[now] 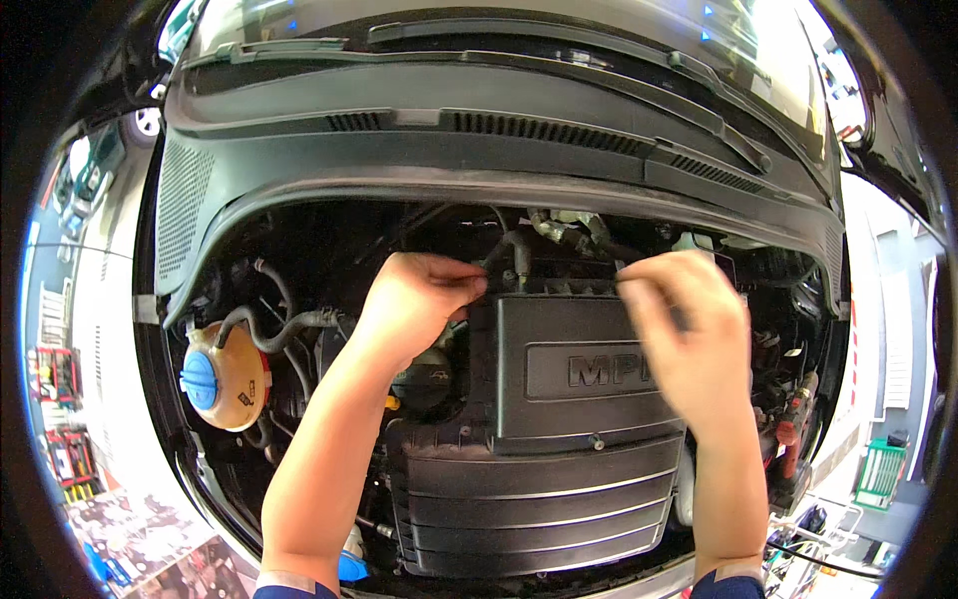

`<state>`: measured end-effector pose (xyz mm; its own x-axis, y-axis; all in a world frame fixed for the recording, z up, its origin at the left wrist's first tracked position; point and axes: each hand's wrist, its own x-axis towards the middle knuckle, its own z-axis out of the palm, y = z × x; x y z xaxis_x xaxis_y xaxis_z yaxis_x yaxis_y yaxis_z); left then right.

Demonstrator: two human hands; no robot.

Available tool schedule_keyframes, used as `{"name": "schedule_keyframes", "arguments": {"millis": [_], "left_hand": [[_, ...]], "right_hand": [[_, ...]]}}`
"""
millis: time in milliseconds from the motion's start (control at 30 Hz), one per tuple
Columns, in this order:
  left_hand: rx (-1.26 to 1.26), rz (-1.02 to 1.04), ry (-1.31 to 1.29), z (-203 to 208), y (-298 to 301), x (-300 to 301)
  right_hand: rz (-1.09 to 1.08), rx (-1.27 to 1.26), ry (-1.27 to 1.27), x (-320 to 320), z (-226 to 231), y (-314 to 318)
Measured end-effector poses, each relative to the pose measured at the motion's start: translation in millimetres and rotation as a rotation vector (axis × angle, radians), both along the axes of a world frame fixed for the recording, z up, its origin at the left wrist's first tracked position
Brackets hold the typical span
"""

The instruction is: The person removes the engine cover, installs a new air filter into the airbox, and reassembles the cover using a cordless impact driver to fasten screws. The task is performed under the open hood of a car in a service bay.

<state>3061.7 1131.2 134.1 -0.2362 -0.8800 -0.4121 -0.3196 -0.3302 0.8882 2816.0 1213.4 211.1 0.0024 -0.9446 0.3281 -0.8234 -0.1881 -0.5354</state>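
My left hand (414,304) reaches into the engine bay with thumb and fingers pinched together. Its fingertips are at the rear left corner of the black engine cover (569,504), close to a black elbow hose (519,255). What they pinch, if anything, is too small to make out. Over the cover's right rear edge is my right hand (694,324), blurred by motion, its fingers bent downward. Whether those fingers hold something cannot be seen. Between the hands, metal and rubber pipe fittings (564,232) show behind the cover.
A coolant tank (228,384) with a blue cap (200,379) sits at the left, hoses running from it. A red clamp-like part (791,429) is at the right. The black cowl panel (479,150) and wiper arms span the far side. Shelves and a green basket (880,474) stand beyond.
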Motion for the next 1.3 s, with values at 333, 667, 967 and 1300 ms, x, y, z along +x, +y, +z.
{"name": "schedule_keyframes", "arguments": {"millis": [333,667,967,1300], "left_hand": [[-0.015,-0.077,0.085,-5.0,-6.6,-1.0],[-0.152,-0.035,0.048,-30.7,-7.4,-1.2],[-0.120,-0.100,-0.092,-5.4,-4.6,1.2],[-0.182,-0.093,-0.117,-9.2,-1.1,-2.4]], "right_hand": [[0.610,0.175,0.858,61.7,-17.5,-86.4],[0.767,0.159,1.066,77.4,-1.4,-80.7],[0.724,0.141,1.036,75.2,-3.2,-79.3],[0.702,0.244,0.926,78.3,6.0,-85.9]]}}
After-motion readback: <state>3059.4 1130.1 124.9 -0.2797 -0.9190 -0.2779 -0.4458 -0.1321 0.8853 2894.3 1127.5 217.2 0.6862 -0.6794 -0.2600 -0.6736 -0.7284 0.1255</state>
